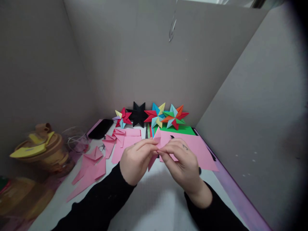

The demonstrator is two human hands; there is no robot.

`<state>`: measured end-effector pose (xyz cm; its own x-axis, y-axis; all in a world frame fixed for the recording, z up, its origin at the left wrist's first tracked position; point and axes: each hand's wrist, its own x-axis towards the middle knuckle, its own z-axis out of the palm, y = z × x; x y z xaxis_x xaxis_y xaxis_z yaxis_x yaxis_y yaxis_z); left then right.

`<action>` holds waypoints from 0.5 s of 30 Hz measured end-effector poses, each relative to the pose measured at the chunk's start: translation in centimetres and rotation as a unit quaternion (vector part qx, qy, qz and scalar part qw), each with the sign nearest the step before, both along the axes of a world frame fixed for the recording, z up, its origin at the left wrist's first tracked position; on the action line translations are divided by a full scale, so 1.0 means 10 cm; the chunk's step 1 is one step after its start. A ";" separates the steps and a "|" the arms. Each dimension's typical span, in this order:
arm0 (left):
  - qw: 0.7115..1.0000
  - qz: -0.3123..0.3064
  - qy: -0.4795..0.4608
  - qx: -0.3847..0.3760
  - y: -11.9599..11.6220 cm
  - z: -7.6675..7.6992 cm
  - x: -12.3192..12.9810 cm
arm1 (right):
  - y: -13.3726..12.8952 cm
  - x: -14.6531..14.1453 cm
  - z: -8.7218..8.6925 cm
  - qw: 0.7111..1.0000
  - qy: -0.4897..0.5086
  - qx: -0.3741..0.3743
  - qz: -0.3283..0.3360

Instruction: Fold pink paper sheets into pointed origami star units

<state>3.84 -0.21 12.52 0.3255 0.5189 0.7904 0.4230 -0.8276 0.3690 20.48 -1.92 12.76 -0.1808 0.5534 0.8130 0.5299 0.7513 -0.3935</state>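
Observation:
A folded piece of pink paper (pixel 157 136) stands between my hands above the white work surface. My left hand (pixel 136 156) is closed on it from the left, thumb and fingers pinching the fold. From the right, my right hand (pixel 182 160) pinches the same piece near its middle, fingertips almost touching those of the left. The paper's lower part slants down behind the left fingers. Several folded pink paper pieces (pixel 92 166) lie to the left of my left hand. Behind the right hand rests a flat pink sheet (pixel 202 150).
Several folded paper stars (pixel 157 116) lean against the grey back wall (pixel 120 64). A black phone (pixel 101 129) lies at the back left. A brown pot-like container (pixel 43 150) with yellow pieces stands at far left. Green paper (pixel 186 130) lies beneath the pink sheet.

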 end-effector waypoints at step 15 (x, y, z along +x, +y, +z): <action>0.955 -0.030 -0.170 -0.241 0.02 -0.08 0.09 | 0.05 -0.03 -0.09 0.997 0.054 -0.048 0.009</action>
<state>4.72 0.01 11.77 0.1331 0.8371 0.5306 0.1669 -0.5467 0.8205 20.23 -1.40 11.83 -0.1060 0.6268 0.7720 0.4667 0.7169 -0.5179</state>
